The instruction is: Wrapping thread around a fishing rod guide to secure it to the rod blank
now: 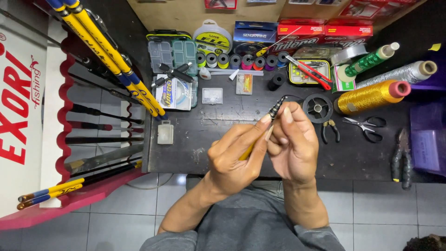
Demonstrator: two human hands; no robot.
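Both hands are up over the dark tabletop point(195, 153), working one slim piece. The left hand point(234, 160) has its grip clamped on a thin yellow rod section point(247, 152), thumb and forefinger pinching near its dark wrapped tip point(275, 110). The right hand point(293, 146) has its fingers closed around the same spot from the other side, pinching at the wrap. A fine dark line point(291, 97) runs off the tip toward the black spool point(318, 108) lying just beside the hands.

That rod looks light and stiff, but slender enough to snap if bent hard; the smooth yellow finish could slip, so a hold close behind the wrap seems the steadiest place.

Around it: small pliers point(331, 130) and scissors point(367, 124) lie to the right, a gold thread cone point(371, 96) behind them, a silver cone point(399, 74) and green spool point(369, 60) farther back. A row of coloured thread bobbins point(241, 61) and a clear tackle box point(173, 53) sit at the rear. Yellow-and-blue rods point(111, 60) lean at left. Nothing blocks the hands; only the spool and pliers crowd close.
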